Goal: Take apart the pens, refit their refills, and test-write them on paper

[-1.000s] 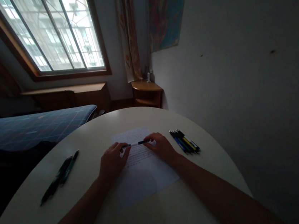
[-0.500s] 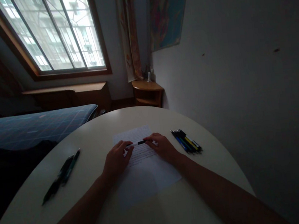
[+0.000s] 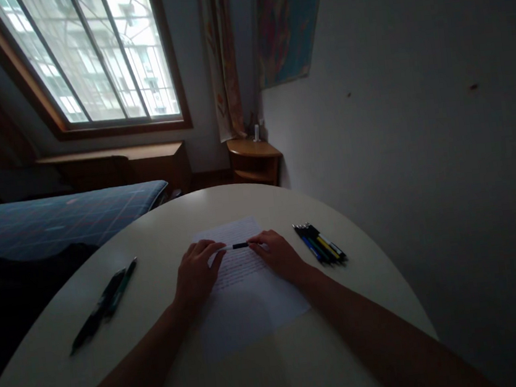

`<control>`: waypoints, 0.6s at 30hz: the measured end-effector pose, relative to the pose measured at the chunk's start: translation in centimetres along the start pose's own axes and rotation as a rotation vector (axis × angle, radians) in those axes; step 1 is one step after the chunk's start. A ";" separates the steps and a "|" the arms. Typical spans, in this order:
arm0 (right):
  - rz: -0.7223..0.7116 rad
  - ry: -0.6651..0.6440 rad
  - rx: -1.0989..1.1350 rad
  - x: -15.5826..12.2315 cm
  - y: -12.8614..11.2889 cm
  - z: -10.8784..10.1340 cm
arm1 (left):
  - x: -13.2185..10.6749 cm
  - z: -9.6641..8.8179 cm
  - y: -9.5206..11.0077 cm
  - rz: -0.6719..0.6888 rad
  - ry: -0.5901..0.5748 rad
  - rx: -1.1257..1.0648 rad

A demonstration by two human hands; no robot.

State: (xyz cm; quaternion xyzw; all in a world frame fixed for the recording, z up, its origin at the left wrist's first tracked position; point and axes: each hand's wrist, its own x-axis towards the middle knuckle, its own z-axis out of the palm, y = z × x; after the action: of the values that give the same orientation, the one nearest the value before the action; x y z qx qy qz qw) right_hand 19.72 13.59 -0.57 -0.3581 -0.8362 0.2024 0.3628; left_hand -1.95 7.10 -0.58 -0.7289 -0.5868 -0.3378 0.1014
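Note:
A slim pen [image 3: 240, 246], black toward the right and whitish toward the left, lies crosswise between my two hands above a sheet of paper [image 3: 253, 318]. My left hand [image 3: 199, 267] pinches its left end between thumb and fingers. At the right end, my right hand [image 3: 276, 251] is closed on the black part with its fingertips. Rows of handwriting cover the upper half of the paper. To the right of my right hand is a row of several pens [image 3: 320, 244] with blue, green, yellow and white parts. The pen's ends are hidden by my fingers.
A few dark pens [image 3: 106, 307] lie on the left of the round white table [image 3: 259, 199]. Beyond its left edge stands a bed [image 3: 56, 219] with a plaid cover. A wall [image 3: 373, 143] runs along the right, and a small corner shelf [image 3: 253, 149] stands behind.
My left hand has shifted slightly left along the pen, and the dark piece that showed at its fingertips is out of sight. My right hand is nearly still. The view has moved a little.

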 end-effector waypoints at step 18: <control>-0.131 0.001 0.030 -0.1 0.4 -0.8 | -0.3 -0.2 -1.4 -0.069 -0.287 -0.133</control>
State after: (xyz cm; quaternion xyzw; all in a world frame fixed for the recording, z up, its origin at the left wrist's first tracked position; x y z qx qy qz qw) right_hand 20.58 13.88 -0.30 -0.2973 -0.8545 0.1907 0.3809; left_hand -3.34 7.15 -0.91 -0.7540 -0.5965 -0.2715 -0.0437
